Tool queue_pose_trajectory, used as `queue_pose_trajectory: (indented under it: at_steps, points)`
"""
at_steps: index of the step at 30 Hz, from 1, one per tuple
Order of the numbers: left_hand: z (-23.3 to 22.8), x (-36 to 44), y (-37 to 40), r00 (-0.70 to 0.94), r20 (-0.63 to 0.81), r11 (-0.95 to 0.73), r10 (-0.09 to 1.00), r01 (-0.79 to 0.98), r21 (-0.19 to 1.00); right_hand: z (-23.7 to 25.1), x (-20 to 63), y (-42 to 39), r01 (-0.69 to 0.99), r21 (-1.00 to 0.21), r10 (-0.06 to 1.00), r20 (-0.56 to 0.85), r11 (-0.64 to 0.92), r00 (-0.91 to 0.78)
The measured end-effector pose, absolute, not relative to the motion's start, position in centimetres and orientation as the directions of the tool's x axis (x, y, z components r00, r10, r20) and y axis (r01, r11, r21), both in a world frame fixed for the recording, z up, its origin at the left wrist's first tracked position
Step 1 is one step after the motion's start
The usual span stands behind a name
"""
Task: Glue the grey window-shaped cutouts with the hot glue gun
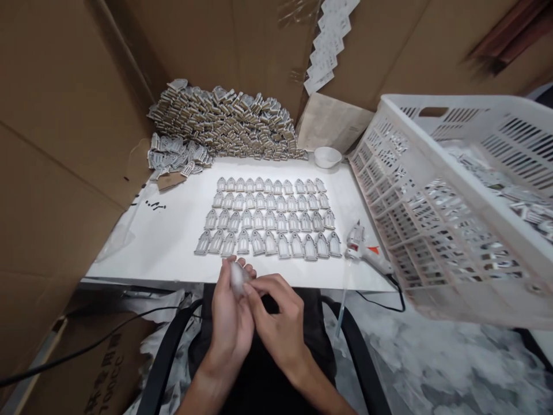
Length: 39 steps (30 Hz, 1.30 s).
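Both hands meet just below the near edge of the white desk [173, 242], over the person's lap. The left hand [231, 314] is curled around a small pale, whitish piece [237, 275], which sits at its fingertips, and the right hand [276, 323] comes in from the side with thumb and forefinger pinched on the same piece (it is blurred, so its shape cannot be told). The piece is off the desk, held in the air close to the front row of parts.

On the desk lie four neat rows of grey arch-shaped pieces [270, 219], flat and side by side, the nearest row just beyond the fingertips. Behind them, against the cardboard wall [64, 115], stands a long stacked heap of similar pieces [224, 121], with a looser scatter of them [173, 155] at its left end. A small white bowl [327, 157] sits at the far right of the desk. A white glue gun [365, 251] lies at the desk's right front corner, its black cord [389, 294] hanging off the edge. To the right a white slatted plastic crate [453, 190] is tilted toward the desk, with more pale pieces inside. The black chair arms [173, 346] frame the lap below.
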<state>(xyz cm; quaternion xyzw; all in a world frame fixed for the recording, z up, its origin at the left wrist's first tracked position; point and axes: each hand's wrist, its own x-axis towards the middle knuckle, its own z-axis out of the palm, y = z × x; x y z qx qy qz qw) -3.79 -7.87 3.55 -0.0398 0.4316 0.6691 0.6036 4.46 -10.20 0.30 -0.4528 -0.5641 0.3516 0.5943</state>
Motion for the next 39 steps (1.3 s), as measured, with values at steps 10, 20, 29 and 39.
queue_pose_trajectory:
  at_steps: [10, 20, 29, 39]
  points:
    - [4.6, -3.0, -6.4, -0.21, -0.646, 0.193, 0.734, -0.847, 0.495, 1.4, 7.5, -8.6, 0.208, -0.957, 0.979, 0.206, 0.204, -0.013]
    - [4.8, -2.6, -6.4, -0.198, -0.655, 0.243, 0.729, -0.82, 0.519, 1.2, 6.8, -8.3, 0.113, -0.99, 0.997, 0.082, 0.082, -0.004]
    - [3.9, -3.0, -6.3, -0.156, -0.658, 0.223, 0.736, -0.862, 0.455, 2.1, 6.9, -7.6, 0.066, -0.993, 0.995, -0.095, -0.095, -0.007]
    - [3.9, -3.1, -5.2, -0.082, -0.679, 0.264, 0.729, -0.883, 0.389, 2.0, 6.9, -6.6, 0.198, -0.973, 0.992, -0.112, -0.121, 0.056]
